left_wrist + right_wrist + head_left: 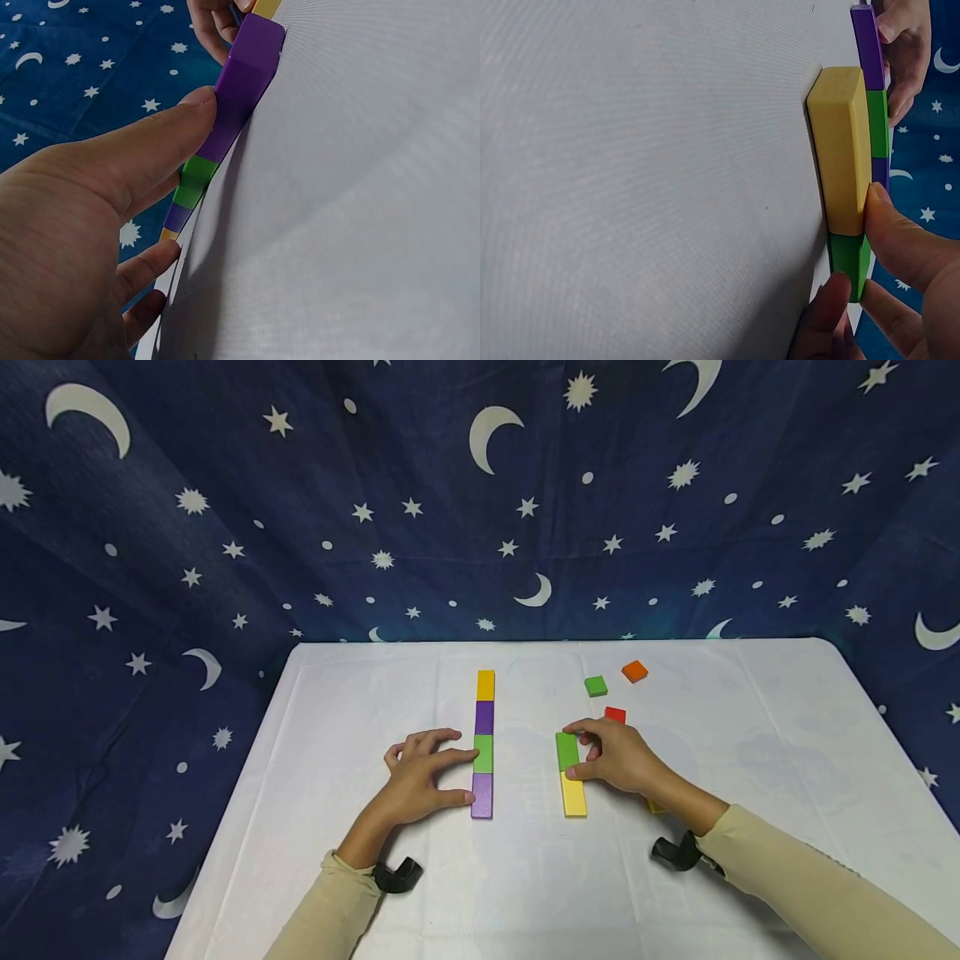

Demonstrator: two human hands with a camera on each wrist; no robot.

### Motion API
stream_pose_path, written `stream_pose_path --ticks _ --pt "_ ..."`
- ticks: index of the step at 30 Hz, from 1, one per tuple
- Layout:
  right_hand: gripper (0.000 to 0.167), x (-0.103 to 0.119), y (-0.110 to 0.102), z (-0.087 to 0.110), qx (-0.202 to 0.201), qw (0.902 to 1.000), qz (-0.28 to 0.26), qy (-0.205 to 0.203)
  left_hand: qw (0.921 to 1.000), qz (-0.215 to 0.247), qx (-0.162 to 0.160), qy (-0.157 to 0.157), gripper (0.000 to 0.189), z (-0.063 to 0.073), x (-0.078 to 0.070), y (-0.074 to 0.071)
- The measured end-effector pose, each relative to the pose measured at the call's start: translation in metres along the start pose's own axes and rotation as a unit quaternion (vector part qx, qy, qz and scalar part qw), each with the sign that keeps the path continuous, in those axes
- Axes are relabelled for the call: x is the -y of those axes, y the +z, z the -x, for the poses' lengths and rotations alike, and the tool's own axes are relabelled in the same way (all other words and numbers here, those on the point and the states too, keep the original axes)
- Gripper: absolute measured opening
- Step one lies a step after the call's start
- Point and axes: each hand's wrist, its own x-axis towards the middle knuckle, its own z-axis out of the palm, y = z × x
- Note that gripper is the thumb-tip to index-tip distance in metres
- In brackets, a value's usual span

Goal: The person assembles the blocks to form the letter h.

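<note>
A straight row of blocks runs away from me on the left: a light purple block (482, 806) nearest, then a green one (485, 764), a dark purple one (484, 717) and an orange-yellow one (486, 685) at the far end. My left hand (411, 787) rests beside this row, index fingertip on the green block and thumb against the near purple one, fingers extended. Across from it, my right hand (626, 758) pinches another green block (566, 750) by its ends between thumb and fingers. That block lies end to end with a yellow block (840, 157) on the near side.
Beyond the right hand lie a small green block (596, 686), an orange block (634, 672) and a red block (615, 715) partly hidden by the hand. A yellow block (656, 807) peeks out under the right wrist. A starry blue cloth (420, 485) hangs behind the white table (360, 693).
</note>
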Motion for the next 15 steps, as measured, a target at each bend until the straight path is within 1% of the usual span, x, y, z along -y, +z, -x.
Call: stream_pose_path --ticks 15 --pt "0.062 -0.0009 -0.0009 0.0009 0.003 0.9999 -0.009 -0.008 1.0 0.003 0.001 -0.005 0.063 -0.0002 0.0 0.0004"
